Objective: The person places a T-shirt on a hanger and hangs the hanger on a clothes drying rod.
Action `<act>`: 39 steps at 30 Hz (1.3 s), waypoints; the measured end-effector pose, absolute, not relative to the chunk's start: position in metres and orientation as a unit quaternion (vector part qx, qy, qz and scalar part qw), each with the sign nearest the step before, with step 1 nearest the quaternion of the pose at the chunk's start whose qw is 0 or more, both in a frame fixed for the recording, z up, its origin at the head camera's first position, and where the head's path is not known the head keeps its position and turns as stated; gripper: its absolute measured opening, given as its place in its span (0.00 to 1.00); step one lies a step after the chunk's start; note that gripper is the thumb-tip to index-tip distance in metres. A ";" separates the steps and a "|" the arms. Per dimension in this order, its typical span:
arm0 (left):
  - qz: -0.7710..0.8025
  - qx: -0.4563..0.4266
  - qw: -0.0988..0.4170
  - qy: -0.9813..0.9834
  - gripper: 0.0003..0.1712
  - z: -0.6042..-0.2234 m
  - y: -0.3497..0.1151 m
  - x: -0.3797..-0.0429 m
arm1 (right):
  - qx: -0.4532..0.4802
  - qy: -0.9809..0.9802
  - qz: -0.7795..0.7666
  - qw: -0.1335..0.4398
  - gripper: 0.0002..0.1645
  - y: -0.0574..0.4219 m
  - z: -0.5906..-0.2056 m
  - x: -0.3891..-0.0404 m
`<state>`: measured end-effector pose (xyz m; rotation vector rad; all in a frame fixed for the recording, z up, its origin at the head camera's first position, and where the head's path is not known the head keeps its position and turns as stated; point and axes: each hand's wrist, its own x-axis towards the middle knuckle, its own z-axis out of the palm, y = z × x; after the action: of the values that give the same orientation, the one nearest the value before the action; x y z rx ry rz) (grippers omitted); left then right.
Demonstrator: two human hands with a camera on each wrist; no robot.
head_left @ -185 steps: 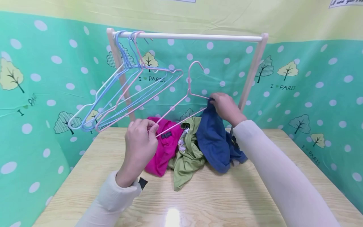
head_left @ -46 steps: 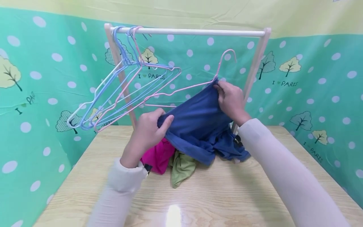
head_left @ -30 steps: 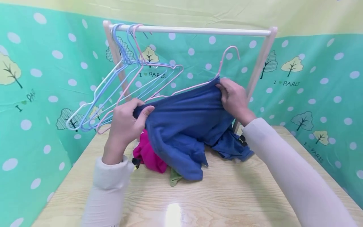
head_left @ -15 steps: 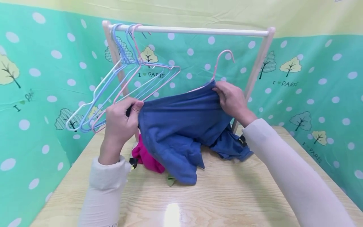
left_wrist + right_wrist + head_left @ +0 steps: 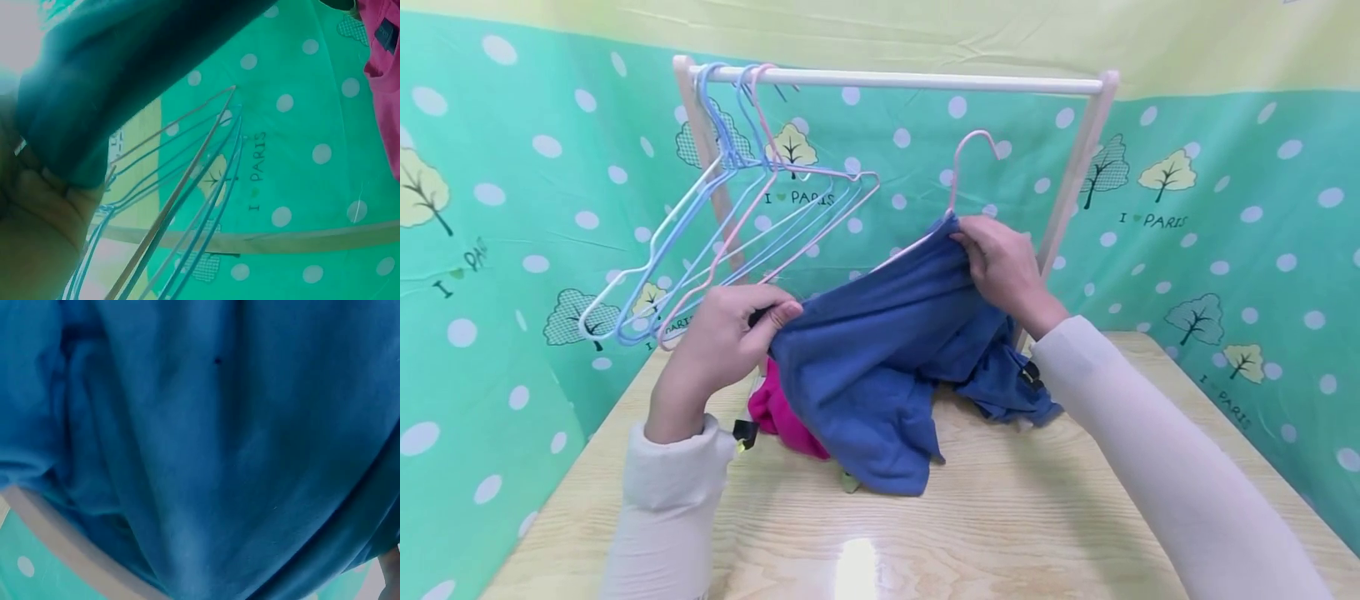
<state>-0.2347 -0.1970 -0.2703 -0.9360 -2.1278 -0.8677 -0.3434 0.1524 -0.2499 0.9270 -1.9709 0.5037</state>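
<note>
In the head view, a blue garment (image 5: 872, 358) is stretched between both hands over a pink wire hanger (image 5: 956, 175). The hanger's hook and part of one arm show; the rest is hidden by the cloth. My left hand (image 5: 718, 354) pinches the left end of the garment's edge, thumb on the near side. My right hand (image 5: 1006, 265) pinches the same edge just below the hook. The cloth hangs in folds toward the table. In the left wrist view, the fingers lie against the dark cloth (image 5: 125, 81); the right wrist view is mostly garment (image 5: 187, 456).
Several blue, white and pink hangers (image 5: 700, 267) hang at the left of the rack's white rail (image 5: 910, 80). A magenta garment (image 5: 786, 417) and a bit of green cloth (image 5: 850, 482) lie behind the blue garment on the wooden table (image 5: 1000, 533).
My left hand has gone from the hanger's left end to the garment's edge and drawn it left across the hanger. Over the last half second, it has dropped slightly and the hook has shifted left.
</note>
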 end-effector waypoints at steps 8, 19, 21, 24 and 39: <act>-0.357 -0.371 0.275 -0.812 0.03 -0.274 -0.181 -0.239 | 0.388 -0.799 0.190 0.419 0.09 0.139 -0.251 -0.340; -0.374 -0.100 0.223 -0.895 0.42 -0.262 -0.176 -0.224 | 0.294 -0.822 0.201 0.445 0.19 0.141 -0.249 -0.343; -0.355 -0.069 0.164 -0.918 0.46 -0.260 -0.175 -0.220 | 0.276 -0.824 0.208 0.449 0.19 0.140 -0.247 -0.344; -0.322 -0.073 0.105 -0.938 0.38 -0.260 -0.175 -0.217 | 0.259 -0.827 0.214 0.451 0.19 0.139 -0.245 -0.345; -0.326 -0.083 0.294 -0.895 0.11 -0.253 -0.192 -0.208 | 0.246 -0.804 0.220 0.495 0.19 0.150 -0.251 -0.352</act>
<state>-0.2080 -0.1922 -0.2533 -0.2197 -2.3819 -0.8692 -0.3521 0.1497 -0.2512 0.5962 -1.9481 0.5327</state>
